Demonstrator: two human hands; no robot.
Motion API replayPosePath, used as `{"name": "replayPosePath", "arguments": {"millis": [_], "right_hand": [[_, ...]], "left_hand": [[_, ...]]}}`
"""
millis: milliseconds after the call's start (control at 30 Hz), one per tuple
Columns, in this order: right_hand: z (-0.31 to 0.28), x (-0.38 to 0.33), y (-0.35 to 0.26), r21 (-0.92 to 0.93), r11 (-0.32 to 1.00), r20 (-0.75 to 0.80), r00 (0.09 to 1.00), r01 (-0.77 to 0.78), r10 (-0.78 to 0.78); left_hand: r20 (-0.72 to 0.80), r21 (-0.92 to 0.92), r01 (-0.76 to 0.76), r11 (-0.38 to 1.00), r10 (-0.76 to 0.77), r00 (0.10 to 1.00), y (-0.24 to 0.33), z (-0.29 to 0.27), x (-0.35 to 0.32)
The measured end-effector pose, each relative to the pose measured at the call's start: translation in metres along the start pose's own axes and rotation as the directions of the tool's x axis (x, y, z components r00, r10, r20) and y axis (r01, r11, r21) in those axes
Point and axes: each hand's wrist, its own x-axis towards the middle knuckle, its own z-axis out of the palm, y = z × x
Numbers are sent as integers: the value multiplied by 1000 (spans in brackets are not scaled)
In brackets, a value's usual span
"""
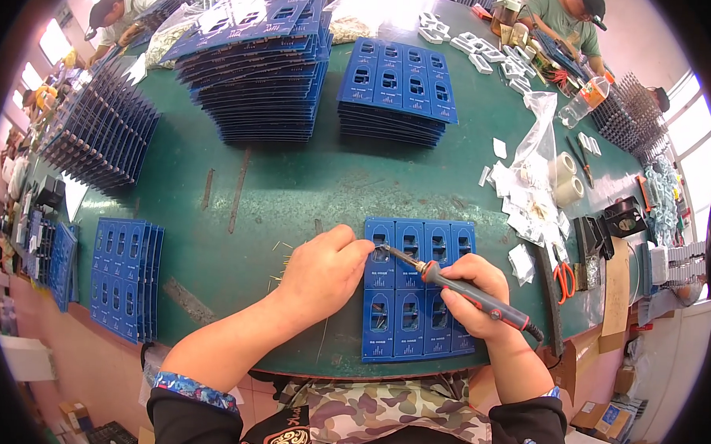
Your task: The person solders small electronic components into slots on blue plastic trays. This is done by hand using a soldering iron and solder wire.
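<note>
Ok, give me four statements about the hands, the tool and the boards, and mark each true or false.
1. The right hand grips a soldering iron. True.
2. The iron's tip points at the blue circuit board panel in front of the person. True.
3. The left hand holds orange-handled scissors. False: the scissors lie on the green table, right of the panel.
4. The table is red. False: it is green.

Green table (293,187) — stacks of blue panels (255,59), tape rolls (565,179), scissors (563,279).
</note>
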Motion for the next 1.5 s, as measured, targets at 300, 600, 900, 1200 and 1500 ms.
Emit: {"name": "replayPosePath", "arguments": {"millis": [300,600,900,1200,1500], "right_hand": [[-3,-7,4,75,997,-73,997,-21,27],[-3,-13,2,82,997,-42,999,-13,17],[-3,-12,1,56,998,-8,1000,-11,11],[-3,-12,0,53,999,-1,1000,-7,7],[-3,-13,3,50,999,-8,1000,-3,4]], "left_hand": [[-41,-24,-9,1000,8,999,3,-5,-1],[12,-41,-15,999,15,1000,7,-5,-4],[25,-32,-42,999,42,999,7,-1,-4],[35,-35,-41,999,42,998,8,-1,-4],[45,-30,-53,998,55,997,7,-1,-4]]}}
